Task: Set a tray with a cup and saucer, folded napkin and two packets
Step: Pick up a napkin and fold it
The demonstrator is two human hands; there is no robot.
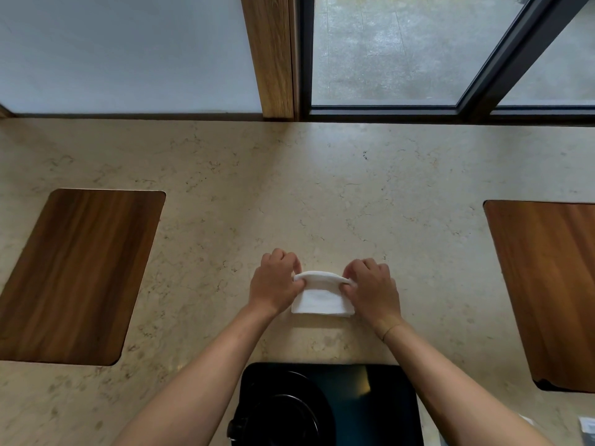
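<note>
A single wide-angle camera worn on my head looks steeply down and forward over a beige marble countertop, close enough that my forearms enter from the bottom edge and my left hand and right hand meet just below the centre of the frame. The lens faces a window and a wooden post running along the top of the frame, their lines bowed by the wide angle. A black tray sits nearest the camera at bottom centre, cut off by the lower edge. There is no second view.
</note>
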